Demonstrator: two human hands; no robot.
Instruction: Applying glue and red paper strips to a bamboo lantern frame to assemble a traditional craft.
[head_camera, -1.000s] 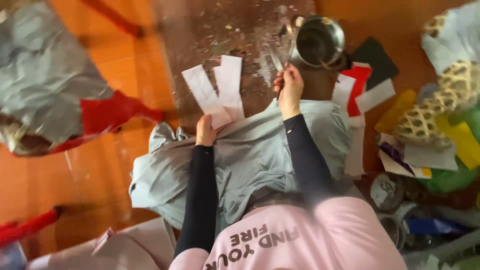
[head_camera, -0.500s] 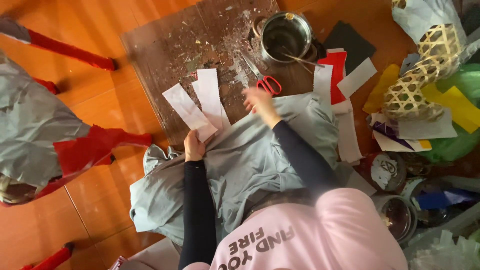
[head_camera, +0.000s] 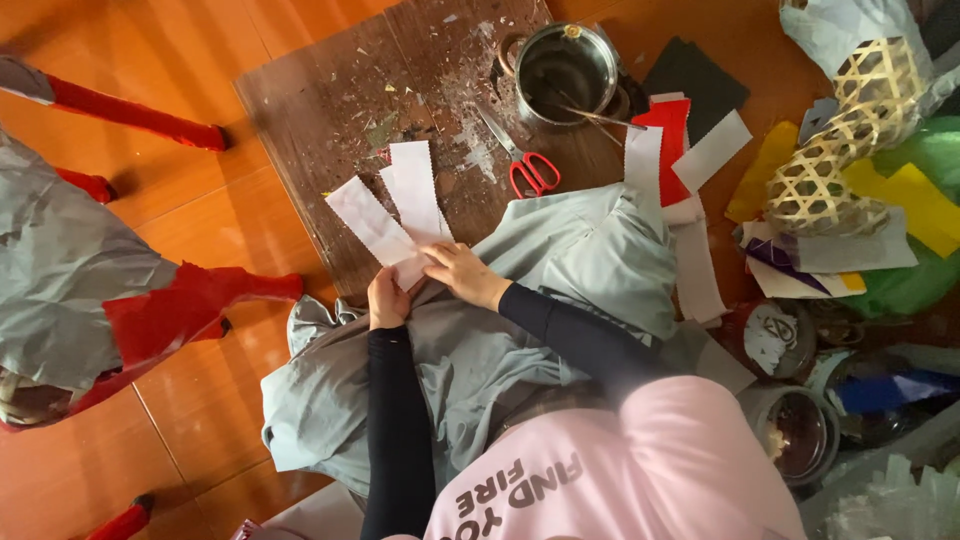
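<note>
now | left hand (head_camera: 388, 300) pinching white paper strips (head_camera: 400, 215) | right hand (head_camera: 462, 272) flat, fingers spread, pressing them onto grey cloth (head_camera: 560, 270)

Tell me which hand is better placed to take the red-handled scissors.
Probably the right hand: it lies nearer the scissors, on their side. The left hand holds down the white paper strips.

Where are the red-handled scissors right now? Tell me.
The red-handled scissors lie on the stained brown board, just below-left of the metal pot and right of the white paper strips, above the grey cloth.
</note>
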